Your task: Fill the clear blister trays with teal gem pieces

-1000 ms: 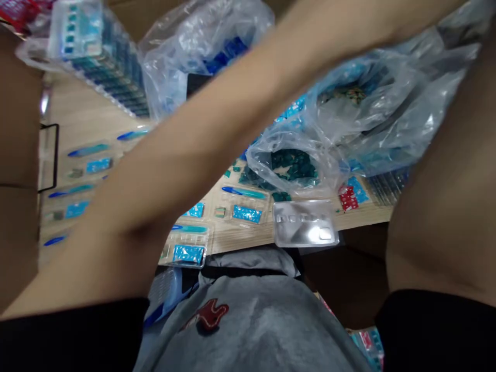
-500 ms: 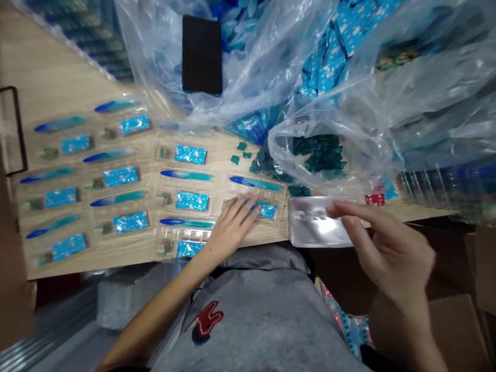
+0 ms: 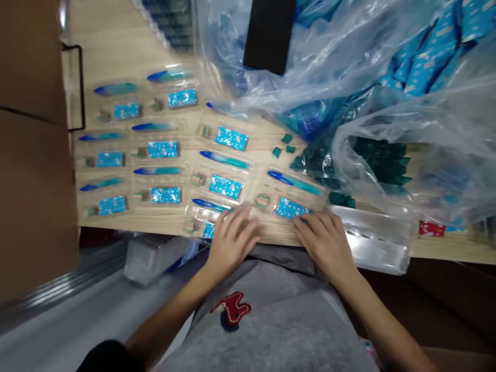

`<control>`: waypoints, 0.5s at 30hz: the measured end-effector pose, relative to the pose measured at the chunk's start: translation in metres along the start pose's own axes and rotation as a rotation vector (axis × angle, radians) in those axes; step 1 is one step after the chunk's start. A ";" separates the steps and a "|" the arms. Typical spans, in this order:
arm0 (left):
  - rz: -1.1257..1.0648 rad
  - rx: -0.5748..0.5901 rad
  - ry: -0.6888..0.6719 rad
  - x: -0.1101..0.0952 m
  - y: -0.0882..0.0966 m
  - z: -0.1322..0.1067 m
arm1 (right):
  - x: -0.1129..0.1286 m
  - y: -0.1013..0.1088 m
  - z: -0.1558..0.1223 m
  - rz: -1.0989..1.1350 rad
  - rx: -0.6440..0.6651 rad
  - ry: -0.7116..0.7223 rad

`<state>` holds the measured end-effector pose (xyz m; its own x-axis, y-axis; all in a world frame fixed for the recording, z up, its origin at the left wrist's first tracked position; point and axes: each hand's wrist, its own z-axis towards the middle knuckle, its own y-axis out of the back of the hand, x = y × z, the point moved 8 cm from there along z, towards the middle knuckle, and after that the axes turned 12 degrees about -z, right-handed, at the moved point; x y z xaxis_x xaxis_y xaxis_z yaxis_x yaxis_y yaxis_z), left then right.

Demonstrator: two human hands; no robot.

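My left hand (image 3: 231,237) lies palm down with its fingers spread over the right end of a clear plastic tray (image 3: 199,216) near the front edge. That tray carries a blue-to-teal pen (image 3: 209,204) and a blue packet with pale specks, partly hidden by my hand. My right hand (image 3: 327,243) rests with fingers stretched out at the lower right of another clear tray (image 3: 279,192). Its fingertips touch or nearly touch a blue speckled packet (image 3: 290,207). A pen (image 3: 294,182) lies above that packet, and a small striped piece (image 3: 262,200) to its left.
Several similar filled trays (image 3: 155,137) lie in columns on the left. An empty clear tray (image 3: 375,237) sits right of my right hand. Green pieces (image 3: 287,138) lie near an open plastic bag (image 3: 349,121). A black slab (image 3: 269,36) lies on plastic bags behind; a cardboard box (image 3: 34,196) stands left.
My right hand has come left from above the empty tray to the filled one. My left hand has moved off that filled tray to the one on its left. The view has swung left.
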<state>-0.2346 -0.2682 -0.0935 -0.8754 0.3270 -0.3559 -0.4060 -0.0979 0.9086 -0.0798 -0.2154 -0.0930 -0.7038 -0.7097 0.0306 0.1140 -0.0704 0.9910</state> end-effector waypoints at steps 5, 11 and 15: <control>0.038 -0.041 0.353 0.043 0.006 -0.053 | 0.002 -0.011 0.002 -0.034 0.112 0.069; -0.013 -0.138 0.449 0.058 0.002 -0.057 | 0.011 -0.013 0.002 0.002 0.138 0.115; -0.051 -0.167 0.376 0.057 0.015 -0.052 | 0.003 -0.003 0.007 -0.008 0.076 0.020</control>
<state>-0.3045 -0.2999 -0.1113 -0.8752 -0.0277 -0.4831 -0.4615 -0.2518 0.8506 -0.0870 -0.2129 -0.0951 -0.6904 -0.7232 0.0203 0.0543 -0.0238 0.9982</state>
